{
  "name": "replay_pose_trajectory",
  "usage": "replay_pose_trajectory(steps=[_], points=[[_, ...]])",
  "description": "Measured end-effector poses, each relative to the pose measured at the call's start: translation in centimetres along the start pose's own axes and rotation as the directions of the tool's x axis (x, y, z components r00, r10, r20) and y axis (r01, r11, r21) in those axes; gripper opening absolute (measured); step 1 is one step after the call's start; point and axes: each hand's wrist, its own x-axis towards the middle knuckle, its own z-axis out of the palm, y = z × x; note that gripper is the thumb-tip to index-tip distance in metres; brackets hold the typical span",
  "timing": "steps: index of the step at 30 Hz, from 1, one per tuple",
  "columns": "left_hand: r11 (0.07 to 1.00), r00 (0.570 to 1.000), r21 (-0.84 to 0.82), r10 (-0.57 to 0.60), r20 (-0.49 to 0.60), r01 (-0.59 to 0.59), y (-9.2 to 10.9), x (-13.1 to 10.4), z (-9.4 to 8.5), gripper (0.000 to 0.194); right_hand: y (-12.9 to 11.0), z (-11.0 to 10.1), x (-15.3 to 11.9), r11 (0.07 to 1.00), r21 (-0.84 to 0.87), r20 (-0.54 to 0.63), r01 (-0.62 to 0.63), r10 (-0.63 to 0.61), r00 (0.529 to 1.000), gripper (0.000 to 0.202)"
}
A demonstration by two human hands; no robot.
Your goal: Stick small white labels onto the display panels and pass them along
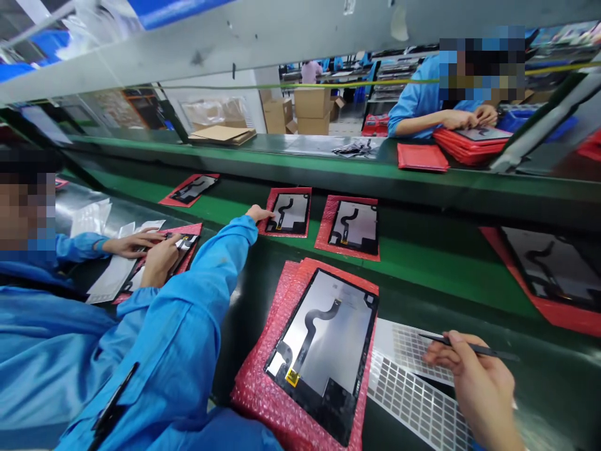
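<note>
My left hand point(260, 213) reaches across to the green belt, its fingers closed at the left edge of a red bubble bag point(303, 233) that carries a display panel point(295, 207). My right hand point(483, 376) pinches dark tweezers point(488, 351) above sheets of small grey stickers point(413, 394). Between my arms, a larger-looking display panel point(345, 338), metal back up with a curved black flex cable point(310, 332) and a yellow connector end point(292, 376), lies on a stack of red bubble bags point(256, 376).
More panels on red bags lie along the green belt point(408, 269), one nearby point(354, 222), one at far right point(554, 263). At left, a co-worker's hands point(159, 257) work on another panel. Across the bench, another person handles a red stack point(469, 144). A grey beam point(282, 44) crosses overhead.
</note>
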Motion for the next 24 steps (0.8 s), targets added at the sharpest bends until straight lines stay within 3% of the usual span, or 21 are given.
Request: replay_pose_trajectory(steps=[4,7,11,14,15,19,22,24], points=[[0.972,0.998,-0.234,-0.013,0.062,0.028,0.0,-1.3,0.2,0.040,-0.1,0.0,0.0,0.999,0.048,0.021,0.001,-0.002,1.000,0.013],[0.923,0.998,-0.385,0.040,0.058,-0.015,0.4,-2.4,0.0,0.039,-0.2,-0.1,-0.1,0.996,0.083,0.022,0.024,-0.026,0.999,0.012],[0.841,0.990,-0.525,0.141,-0.021,-0.131,1.4,-4.1,-0.5,0.038,-0.5,0.1,-0.5,0.994,0.098,0.013,0.041,-0.042,0.999,0.014],[0.774,0.972,-0.589,0.204,-0.116,-0.233,1.5,-6.4,-1.1,0.026,-0.7,0.1,-0.7,0.992,0.094,0.021,0.085,-0.087,0.996,0.021],[0.749,0.964,-0.608,0.229,-0.136,-0.263,1.3,-7.6,-1.5,0.025,-0.7,0.0,-0.7,0.989,0.114,0.045,0.096,-0.101,0.994,0.023],[0.676,0.942,-0.672,0.320,-0.103,-0.303,-0.9,-14.2,-3.9,0.055,-0.5,-0.5,-0.4,0.995,0.100,0.067,0.026,-0.033,0.997,0.031],[0.705,0.931,-0.685,0.348,0.111,-0.182,-3.3,-20.5,-4.6,0.079,-0.1,-0.5,-0.4,0.999,0.029,0.136,0.022,-0.026,0.990,0.039],[0.749,0.911,-0.645,0.360,0.201,-0.154,-5.1,-24.3,-3.5,0.086,0.2,-0.2,-0.5,0.999,-0.009,0.175,0.032,-0.030,0.984,0.042]])
